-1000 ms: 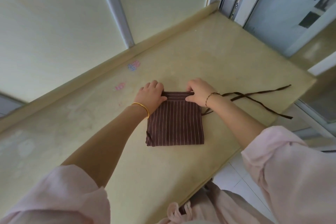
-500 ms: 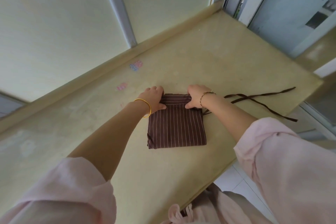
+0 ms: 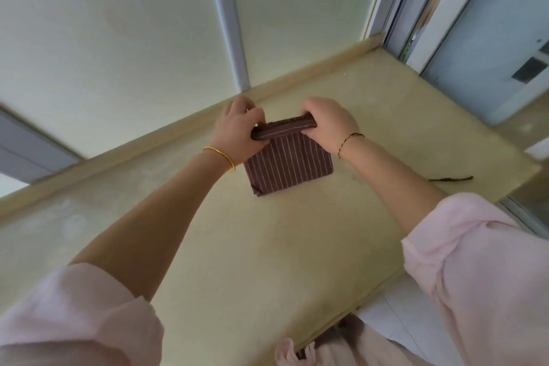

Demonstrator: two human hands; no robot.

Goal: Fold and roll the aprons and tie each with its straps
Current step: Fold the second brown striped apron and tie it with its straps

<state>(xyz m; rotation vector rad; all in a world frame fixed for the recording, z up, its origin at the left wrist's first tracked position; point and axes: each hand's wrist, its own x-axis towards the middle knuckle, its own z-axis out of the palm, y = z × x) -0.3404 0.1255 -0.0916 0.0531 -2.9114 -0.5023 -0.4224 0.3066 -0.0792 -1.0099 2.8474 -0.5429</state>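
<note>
Head view: left hand [image 3: 237, 131] and right hand [image 3: 326, 124] pinch apron [image 3: 289, 169] at rolled edge; long axis runs left-right.

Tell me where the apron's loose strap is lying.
Head view: the strap lies on the counter, right of the right forearm, near the right edge.

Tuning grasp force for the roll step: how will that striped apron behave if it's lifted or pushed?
Probably floppy: the striped apron lies flat in folded layers, its far edge curled into a roll. Likely light, being thin cloth. The roll may loosen if released: left hand and right hand both grip it, and the strap lies untied on the counter.
</note>
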